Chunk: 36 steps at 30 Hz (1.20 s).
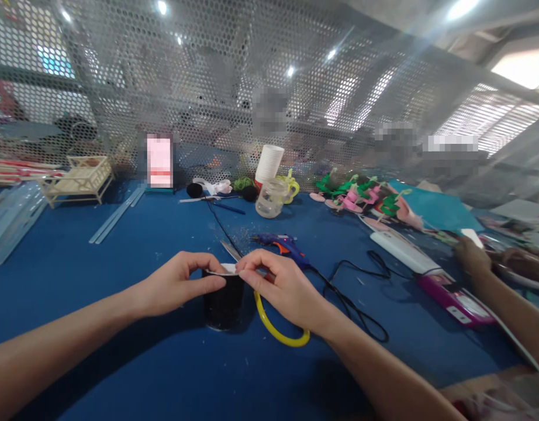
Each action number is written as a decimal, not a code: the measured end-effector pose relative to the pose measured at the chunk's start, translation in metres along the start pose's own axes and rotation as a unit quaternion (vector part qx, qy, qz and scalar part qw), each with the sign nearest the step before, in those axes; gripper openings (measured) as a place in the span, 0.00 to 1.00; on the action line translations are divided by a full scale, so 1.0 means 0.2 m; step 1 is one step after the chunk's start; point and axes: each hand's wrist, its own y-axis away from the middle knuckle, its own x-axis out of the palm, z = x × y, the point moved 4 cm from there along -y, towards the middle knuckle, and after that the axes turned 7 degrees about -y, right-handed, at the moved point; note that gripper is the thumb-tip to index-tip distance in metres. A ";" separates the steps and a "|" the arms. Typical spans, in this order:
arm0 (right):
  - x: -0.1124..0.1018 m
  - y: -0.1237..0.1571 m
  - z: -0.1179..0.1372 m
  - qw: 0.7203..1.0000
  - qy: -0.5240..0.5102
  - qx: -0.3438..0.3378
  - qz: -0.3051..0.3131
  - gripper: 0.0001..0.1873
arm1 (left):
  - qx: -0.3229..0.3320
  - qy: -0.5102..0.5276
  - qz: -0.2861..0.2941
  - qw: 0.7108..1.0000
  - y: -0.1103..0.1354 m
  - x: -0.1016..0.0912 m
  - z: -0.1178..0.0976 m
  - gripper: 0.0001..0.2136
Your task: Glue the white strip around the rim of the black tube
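A short cup [223,304], black outside and white inside, stands upright on the blue table. My left hand [182,283] grips its rim at the left, thumb outside and fingertips over the edge. At the right of the rim, my right hand [280,286] is pinched closed, its fingertips touching the cup. A thin black strand of yarn [220,222] runs from the back of the table down to these fingertips. Scissors lie beside the cup, their yellow handle [276,334] partly under my right hand and the blade [230,250] showing behind it.
A blue glue gun [284,242] with a looping black cord lies beyond my right hand. Behind stand a clear plastic cup [269,199], stacked paper cups [269,162] and a phone [159,161]. A purple power strip [453,301] and another person's hand [471,257] are at right.
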 end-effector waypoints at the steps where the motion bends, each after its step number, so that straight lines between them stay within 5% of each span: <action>1: 0.00 0.00 0.00 1.000 0.007 -0.001 -0.003 0.06 | 0.001 0.001 0.001 1.000 0.00 0.00 0.00 0.08; 18: 0.04 0.02 0.05 0.999 0.033 -0.035 -0.019 0.06 | -0.010 -0.031 -0.039 0.999 0.01 0.01 -0.04 0.08; 24: -0.11 0.00 -0.01 0.987 0.059 -0.046 -0.141 0.05 | -0.023 0.015 -0.068 0.997 0.01 -0.02 0.00 0.09; 27: -0.24 -0.02 -0.13 0.960 0.190 0.023 -0.207 0.06 | -0.026 0.030 -0.087 0.995 0.00 -0.04 0.02 0.08; 29: -0.31 -0.03 -0.26 0.924 0.309 0.127 -0.186 0.08 | -0.029 0.041 -0.095 0.994 0.00 -0.04 0.03 0.08; 36: -0.36 -0.03 -0.49 0.914 0.332 0.212 -0.097 0.05 | -0.022 0.076 -0.097 0.992 0.00 -0.04 0.08 0.07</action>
